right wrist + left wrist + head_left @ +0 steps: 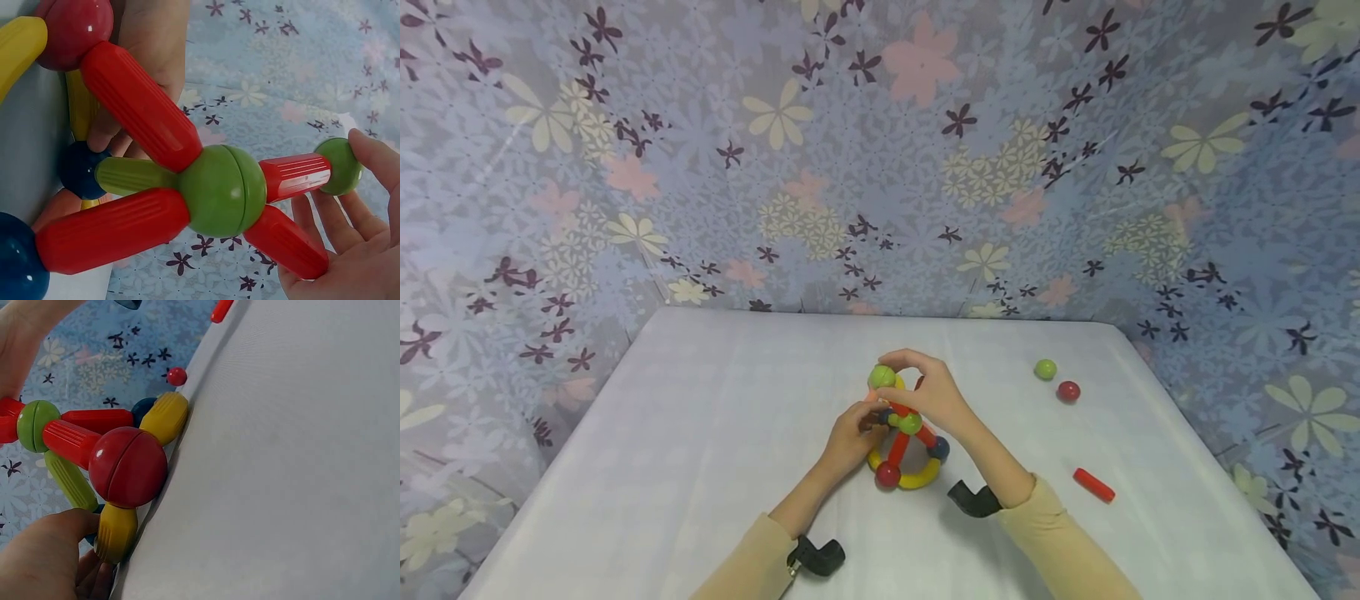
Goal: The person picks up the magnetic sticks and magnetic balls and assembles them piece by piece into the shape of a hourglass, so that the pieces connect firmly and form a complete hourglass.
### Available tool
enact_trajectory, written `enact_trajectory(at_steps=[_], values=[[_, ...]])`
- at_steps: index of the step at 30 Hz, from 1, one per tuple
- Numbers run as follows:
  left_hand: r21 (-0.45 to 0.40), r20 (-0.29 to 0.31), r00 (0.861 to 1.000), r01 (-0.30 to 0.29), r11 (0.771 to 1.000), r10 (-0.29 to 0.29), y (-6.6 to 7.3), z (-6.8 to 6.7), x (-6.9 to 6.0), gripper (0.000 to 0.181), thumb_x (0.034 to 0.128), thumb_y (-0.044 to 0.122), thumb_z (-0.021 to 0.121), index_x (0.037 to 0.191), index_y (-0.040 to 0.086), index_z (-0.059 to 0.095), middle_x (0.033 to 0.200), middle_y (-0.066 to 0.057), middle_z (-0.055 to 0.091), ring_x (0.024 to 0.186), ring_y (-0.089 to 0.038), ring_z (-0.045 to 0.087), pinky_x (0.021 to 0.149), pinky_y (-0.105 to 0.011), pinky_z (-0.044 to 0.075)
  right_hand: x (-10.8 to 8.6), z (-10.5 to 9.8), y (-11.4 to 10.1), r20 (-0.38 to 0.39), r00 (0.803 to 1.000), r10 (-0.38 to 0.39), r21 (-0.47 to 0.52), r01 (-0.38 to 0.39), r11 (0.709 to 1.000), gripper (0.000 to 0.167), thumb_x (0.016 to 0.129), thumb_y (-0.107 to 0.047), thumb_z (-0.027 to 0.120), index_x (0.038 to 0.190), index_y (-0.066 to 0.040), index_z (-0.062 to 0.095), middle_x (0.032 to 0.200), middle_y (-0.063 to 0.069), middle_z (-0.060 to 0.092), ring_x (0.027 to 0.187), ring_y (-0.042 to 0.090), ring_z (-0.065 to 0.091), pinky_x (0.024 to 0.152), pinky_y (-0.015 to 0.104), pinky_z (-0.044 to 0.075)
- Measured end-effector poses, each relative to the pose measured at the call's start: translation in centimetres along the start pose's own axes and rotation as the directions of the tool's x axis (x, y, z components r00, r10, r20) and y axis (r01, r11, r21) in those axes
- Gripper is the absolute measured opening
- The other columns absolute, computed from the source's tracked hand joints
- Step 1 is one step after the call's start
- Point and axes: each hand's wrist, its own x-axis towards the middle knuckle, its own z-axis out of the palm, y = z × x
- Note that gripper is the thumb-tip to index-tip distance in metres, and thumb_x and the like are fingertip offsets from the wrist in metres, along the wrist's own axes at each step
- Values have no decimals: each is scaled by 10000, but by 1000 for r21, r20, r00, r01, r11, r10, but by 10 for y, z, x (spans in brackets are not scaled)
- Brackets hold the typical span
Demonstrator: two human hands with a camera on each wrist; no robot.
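Observation:
A magnetic rod-and-ball toy [898, 450] stands on the table, with a base ring of curved yellow rods. Red rods and a green rod [137, 175] rise from a red ball [128, 467] and blue balls to a green centre ball [219, 190]. From that ball two red rods stick out, one of them tipped by a second green ball [339, 165]. My right hand [936, 392] pinches this tip ball between thumb and fingers. At the base, my left hand [850, 437] grips the toy around a blue ball [81, 170] and the adjoining yellow rod.
To the right on the white table [700, 400] lie a loose green ball [1045, 369], a red ball [1069, 391] and a single red rod [1093, 485]. A flowered cloth [880, 167] hangs behind and at the sides.

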Motion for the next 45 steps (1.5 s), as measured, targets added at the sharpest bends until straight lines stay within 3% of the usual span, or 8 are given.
enact_trajectory(at_steps=[10, 15, 20, 25, 33, 39, 42, 45], values=[[-76, -63, 998, 24, 997, -29, 6, 0, 1, 315, 880, 40, 608, 1191, 79, 636, 1149, -129, 643, 1026, -276, 641, 898, -354, 538, -2, -4, 1, -35, 999, -7, 30, 8, 1000, 361, 815, -227, 750, 1149, -127, 655, 1115, 44, 680, 1064, 207, 580, 814, 339, 478], [-127, -134, 988, 58, 990, -75, 18, -1, 4, 274, 892, 73, 599, 1163, 73, 640, 1147, -121, 662, 1041, -264, 624, 906, -360, 527, -5, -19, 11, -162, 987, 12, 86, 2, 996, 260, 864, -190, 695, 1103, -92, 663, 1092, 108, 682, 1076, 245, 590, 967, 516, 449], [-157, -176, 981, 56, 986, -84, 38, -9, 9, 248, 903, 117, 613, 1147, 79, 641, 1085, -123, 682, 1033, -257, 621, 915, -382, 521, -10, -45, 29, -318, 943, 94, 125, -57, 991, 249, 905, -215, 646, 1085, -43, 661, 1090, 122, 682, 1015, 114, 603, 980, 373, 467], [-137, -119, 993, 9, 991, -25, 57, -24, 11, 353, 886, 140, 654, 1233, 115, 592, 1109, -74, 669, 1047, -231, 607, 928, -396, 512, -13, -76, 55, -440, 864, 244, 221, -159, 962, 298, 917, -223, 629, 1089, 20, 640, 960, -86, 682, 893, -20, 596, 845, 151, 466], [-217, 23, 1000, -2, 976, 7, 73, -47, 12, 581, 849, 64, 681, 1386, 116, 466, 1225, -109, 635, 1135, -244, 577, 978, -409, 492, -24, -121, 108, -658, 669, 347, 188, -300, 935, 270, 902, -193, 637, 1070, 17, 660, 801, -241, 586, 811, -26, 535, 686, 118, 422], [-289, 92, 992, 108, 951, -85, 84, -51, 11, 528, 918, 110, 610, 1416, 123, 435, 1317, -125, 581, 1197, -263, 539, 1015, -432, 460, -40, -142, 145, -731, 525, 436, 197, -449, 872, 261, 859, -73, 636, 1104, 13, 660, 932, -7, 665, 814, -2, 523, 683, 92, 416], [-302, 98, 985, 166, 939, -142, 93, -52, 9, 483, 951, 149, 565, 1417, 144, 439, 1317, -119, 581, 1163, -260, 561, 967, -403, 486, -47, -147, 158, -729, 487, 481, 225, -493, 841, 323, 836, -15, 624, 1156, 32, 637, 1168, 182, 638, 1026, 165, 557, 892, 215, 447], [-317, 95, 981, 189, 929, -167, 104, -54, 5, 469, 961, 169, 547, 1415, 124, 439, 1283, -137, 593, 1078, -260, 576, 892, -349, 496, -53, -148, 166, -703, 492, 514, 223, -534, 816, 380, 822, 11, 603, 1199, 58, 602, 1292, 250, 567, 1220, 331, 486, 1038, 403, 403]])
